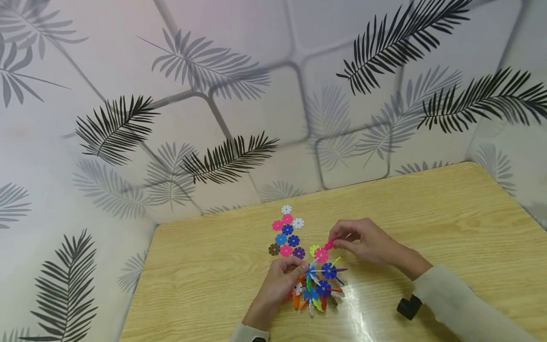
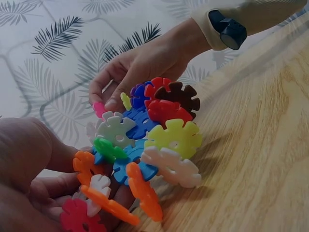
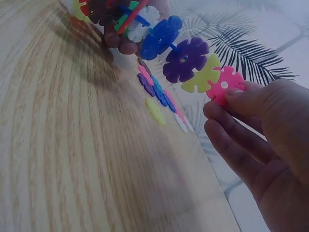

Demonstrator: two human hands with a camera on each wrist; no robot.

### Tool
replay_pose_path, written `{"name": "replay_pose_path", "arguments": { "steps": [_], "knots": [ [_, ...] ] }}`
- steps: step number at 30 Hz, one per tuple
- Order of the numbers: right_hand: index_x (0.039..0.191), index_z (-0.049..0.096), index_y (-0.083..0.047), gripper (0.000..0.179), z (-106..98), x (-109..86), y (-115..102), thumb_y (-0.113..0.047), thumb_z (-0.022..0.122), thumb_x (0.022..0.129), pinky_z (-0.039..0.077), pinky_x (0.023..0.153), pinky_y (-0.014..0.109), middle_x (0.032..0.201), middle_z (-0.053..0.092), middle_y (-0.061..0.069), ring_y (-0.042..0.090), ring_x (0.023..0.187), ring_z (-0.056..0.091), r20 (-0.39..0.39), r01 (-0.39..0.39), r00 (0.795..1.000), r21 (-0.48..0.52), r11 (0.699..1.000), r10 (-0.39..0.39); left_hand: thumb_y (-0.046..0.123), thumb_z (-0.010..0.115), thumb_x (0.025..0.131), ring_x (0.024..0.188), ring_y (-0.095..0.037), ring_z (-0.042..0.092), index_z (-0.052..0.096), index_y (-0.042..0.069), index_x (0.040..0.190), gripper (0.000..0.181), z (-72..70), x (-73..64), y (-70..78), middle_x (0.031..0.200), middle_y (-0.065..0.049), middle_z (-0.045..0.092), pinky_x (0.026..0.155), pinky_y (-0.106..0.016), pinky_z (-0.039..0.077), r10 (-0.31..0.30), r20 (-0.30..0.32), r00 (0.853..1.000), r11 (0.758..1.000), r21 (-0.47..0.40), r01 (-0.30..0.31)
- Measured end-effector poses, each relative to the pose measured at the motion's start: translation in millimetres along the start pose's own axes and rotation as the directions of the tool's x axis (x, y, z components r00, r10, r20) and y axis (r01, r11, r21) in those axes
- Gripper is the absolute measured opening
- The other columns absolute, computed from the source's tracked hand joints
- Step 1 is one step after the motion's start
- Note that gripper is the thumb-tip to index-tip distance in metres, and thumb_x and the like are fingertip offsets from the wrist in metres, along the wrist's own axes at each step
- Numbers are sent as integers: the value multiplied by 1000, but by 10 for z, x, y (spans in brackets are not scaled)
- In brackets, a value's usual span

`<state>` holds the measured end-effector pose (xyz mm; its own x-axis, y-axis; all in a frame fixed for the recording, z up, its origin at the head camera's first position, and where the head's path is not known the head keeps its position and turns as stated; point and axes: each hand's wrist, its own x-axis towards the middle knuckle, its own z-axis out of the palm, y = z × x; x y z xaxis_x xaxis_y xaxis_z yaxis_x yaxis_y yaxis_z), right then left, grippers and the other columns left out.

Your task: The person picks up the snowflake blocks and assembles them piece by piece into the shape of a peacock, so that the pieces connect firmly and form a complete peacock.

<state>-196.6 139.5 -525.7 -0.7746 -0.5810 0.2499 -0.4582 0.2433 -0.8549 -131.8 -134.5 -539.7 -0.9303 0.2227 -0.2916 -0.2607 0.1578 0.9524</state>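
Note:
A cluster of notched plastic discs (image 1: 311,293) in many colours, slotted together at angles, sits low over the table. My left hand (image 1: 282,280) grips its left side, fingers and thumb at the blue and orange discs (image 2: 145,191). At the far side, my right hand (image 1: 363,241) pinches a pink notched disc (image 3: 224,85) between thumb and fingers. In the right wrist view that disc overlaps the edge of a yellow disc (image 3: 199,77), beside a purple disc (image 3: 185,59) of the cluster. Part of the cluster is hidden behind my left fingers.
Loose discs (image 1: 287,229) in white, pink, blue, brown and purple lie flat in a group behind my left hand. A yellow disc (image 3: 155,111) lies apart from them. The wooden table (image 1: 205,275) meets a leaf-patterned wall (image 1: 239,118). A black device (image 1: 409,308) is at my right wrist.

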Motion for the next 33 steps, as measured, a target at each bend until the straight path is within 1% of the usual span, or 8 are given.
{"name": "replay_pose_path", "arguments": {
  "steps": [6, 11, 14, 17, 20, 25, 29, 33],
  "knots": [
    [108, 77, -15, 10, 45, -27, 66, -6, 74, 104, 66, 84, 27, 104, 83, 4, 25, 95, 80, 22, -8, 1000, 69, 998, 7, 11, 69, 107, 81, -8, 61, 73, -11, 108, 22, 10, 0, -2, 83, 6, 72, 74, -19, 49, 2, 3, 1000, 1000, -3, -2],
    [105, 79, -12, 11, 65, -23, 101, -3, 74, 102, 68, 84, 30, 101, 83, 7, 28, 92, 81, 36, 33, 999, 94, 995, -37, 8, 69, 106, 82, -7, 64, 72, -14, 108, 21, 27, -12, 0, 85, 4, 74, 76, -18, 53, 14, -15, 1000, 1000, -20, -14],
    [103, 79, -11, 12, 76, -12, 102, 0, 74, 101, 68, 84, 31, 101, 83, 6, 28, 91, 81, 42, 53, 997, 86, 995, -57, 7, 69, 106, 82, -7, 64, 72, -12, 106, 20, 25, -9, -2, 85, 5, 73, 76, -18, 53, 10, -22, 1000, 1000, -20, -10],
    [104, 79, -12, 12, 71, -3, 89, -1, 74, 102, 68, 85, 30, 101, 83, 4, 26, 92, 81, 43, 34, 998, 65, 997, -37, 8, 69, 106, 81, -7, 63, 73, -10, 105, 19, 14, 1, -1, 84, 6, 73, 76, -19, 52, -1, -19, 1000, 1000, -21, 0],
    [109, 79, -12, 11, 52, 21, 83, -5, 75, 102, 66, 86, 26, 104, 83, 1, 18, 95, 80, 32, -25, 999, 28, 999, 24, 11, 69, 107, 80, -8, 60, 73, -8, 105, 19, 6, 16, 11, 83, 6, 71, 73, -19, 50, -18, -7, 1000, 999, -33, 18],
    [127, 76, -8, 27, 57, 132, 152, -5, 77, 100, 64, 85, 25, 110, 79, -1, 8, 97, 72, 18, -81, 997, -46, 996, 81, 13, 67, 109, 71, -8, 48, 73, -6, 109, 20, -6, 30, 13, 82, 7, 66, 60, -17, 40, -37, -20, 999, 998, -61, 35],
    [129, 79, -13, 30, 135, 242, 232, -8, 78, 100, 57, 78, 23, 107, 68, -4, 9, 90, 60, 80, -78, 993, -157, 985, 91, 10, 67, 108, 67, -7, 46, 72, -8, 109, 19, -10, 30, -5, 81, 8, 68, 55, -17, 38, -25, -39, 999, 996, -81, 21],
    [129, 81, -19, 30, 218, 311, 262, -14, 79, 100, 48, 78, 23, 105, 60, -7, 9, 90, 50, 158, -55, 982, -284, 957, 103, 11, 67, 108, 68, -7, 46, 73, -7, 109, 18, -9, 34, -6, 81, 9, 67, 56, -17, 39, -17, -38, 999, 996, -84, 14]
  ]
}}
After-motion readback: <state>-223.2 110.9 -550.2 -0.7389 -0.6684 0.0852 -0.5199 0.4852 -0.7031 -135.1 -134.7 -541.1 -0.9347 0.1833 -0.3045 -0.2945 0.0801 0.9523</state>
